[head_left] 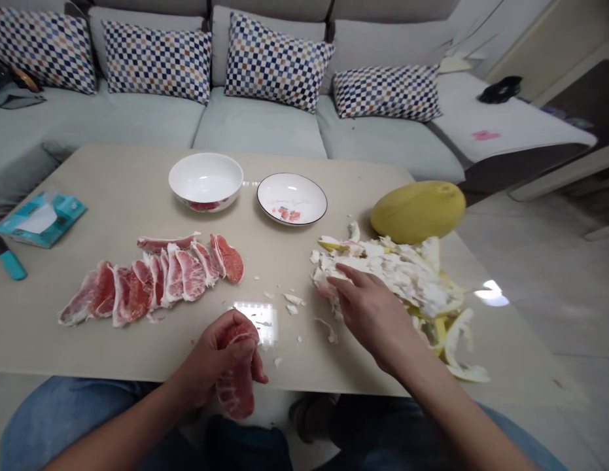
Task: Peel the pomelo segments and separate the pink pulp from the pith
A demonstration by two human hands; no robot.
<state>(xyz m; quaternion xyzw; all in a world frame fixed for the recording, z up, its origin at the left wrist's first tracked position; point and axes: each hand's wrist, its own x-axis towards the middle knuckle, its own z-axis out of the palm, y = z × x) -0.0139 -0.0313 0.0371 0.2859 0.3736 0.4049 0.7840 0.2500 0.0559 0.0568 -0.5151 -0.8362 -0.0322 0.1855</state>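
My left hand [230,356] is closed round a red pomelo segment [238,389], held over the near edge of the table. White membrane streaks run along the segment. My right hand [370,311] reaches over a heap of white pith and peel [397,271], its fingers stretched out at the heap's left side; I see nothing held in them. Several more pomelo segments [174,275], partly covered in whitish membrane, lie in a row left of centre. Behind the peel heap sits a whole yellow-green pomelo [417,210].
Farther back on the table [122,196] stand a white bowl [206,176] and a dark-rimmed plate [292,196]. At the left are a blue tissue pack [42,219] and a teal-handled knife [10,260]. Small pith scraps [294,299] lie between the hands. A sofa [260,124] runs behind.
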